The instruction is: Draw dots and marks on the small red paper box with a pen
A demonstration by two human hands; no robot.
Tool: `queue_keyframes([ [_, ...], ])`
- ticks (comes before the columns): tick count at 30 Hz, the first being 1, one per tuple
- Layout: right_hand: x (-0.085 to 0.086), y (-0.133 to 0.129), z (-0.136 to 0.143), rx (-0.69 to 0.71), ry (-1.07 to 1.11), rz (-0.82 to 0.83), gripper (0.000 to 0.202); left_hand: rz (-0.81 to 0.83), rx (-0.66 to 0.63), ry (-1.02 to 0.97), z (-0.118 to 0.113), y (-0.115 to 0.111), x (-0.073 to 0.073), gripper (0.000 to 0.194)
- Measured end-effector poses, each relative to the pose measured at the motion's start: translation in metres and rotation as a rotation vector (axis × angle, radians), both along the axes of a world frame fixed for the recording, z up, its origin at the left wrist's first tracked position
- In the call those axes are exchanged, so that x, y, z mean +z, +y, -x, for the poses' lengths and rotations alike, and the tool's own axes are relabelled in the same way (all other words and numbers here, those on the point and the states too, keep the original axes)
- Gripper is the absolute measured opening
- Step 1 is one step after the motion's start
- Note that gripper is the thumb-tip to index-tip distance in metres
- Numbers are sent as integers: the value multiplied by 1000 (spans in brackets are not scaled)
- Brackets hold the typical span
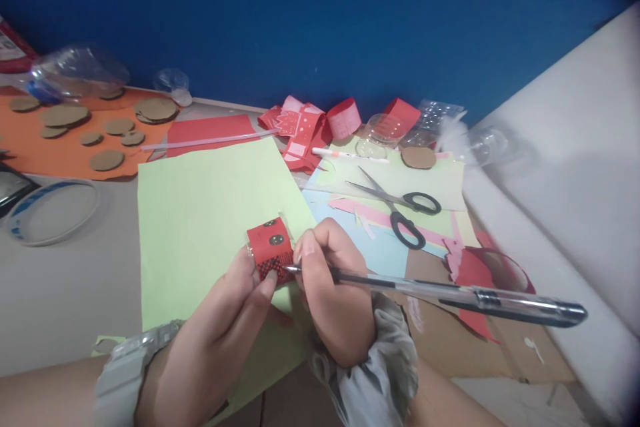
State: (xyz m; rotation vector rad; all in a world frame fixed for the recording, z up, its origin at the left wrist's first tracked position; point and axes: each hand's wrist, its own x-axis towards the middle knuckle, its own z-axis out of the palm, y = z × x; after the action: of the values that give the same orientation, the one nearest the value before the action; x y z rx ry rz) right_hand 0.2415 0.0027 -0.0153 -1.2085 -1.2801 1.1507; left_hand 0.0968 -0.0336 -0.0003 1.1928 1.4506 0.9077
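Note:
My left hand [230, 307] is closed around a small red paper roll [263, 240], its thumb pressing on the lower part. Two dark round eyes are drawn near the top of the roll, and a black checkered pattern covers its lower side. My right hand [333, 280] grips a clear-barrelled pen [450, 293] with a dark tip. That tip touches, or nearly touches, the patterned part of the roll. Beneath both hands lies a light green sheet of paper [200, 207].
Black-handled scissors [393, 200] lie right of the green sheet on coloured paper, near an orange-and-white marker [345, 155]. Red paper pieces [300, 127] sit along the blue wall. Cardboard discs [65, 115] rest on orange paper [30, 160] at left, beside a plastic bottle [80, 73].

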Motion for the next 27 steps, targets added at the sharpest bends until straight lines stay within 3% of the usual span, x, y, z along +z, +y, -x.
queue_keyframes([
  [6, -2, 0, 0, -6, -18, -21, 21, -64, 41, -46, 5, -8, -11, 19],
  [17, -4, -1, 1, -4, 63, 53, 30, -52, -74, 20, 2, -1, -6, 14],
  [27, 0, 1, 3, -5, 44, 1, 24, -29, -70, 64, -1, -2, -3, 15],
])
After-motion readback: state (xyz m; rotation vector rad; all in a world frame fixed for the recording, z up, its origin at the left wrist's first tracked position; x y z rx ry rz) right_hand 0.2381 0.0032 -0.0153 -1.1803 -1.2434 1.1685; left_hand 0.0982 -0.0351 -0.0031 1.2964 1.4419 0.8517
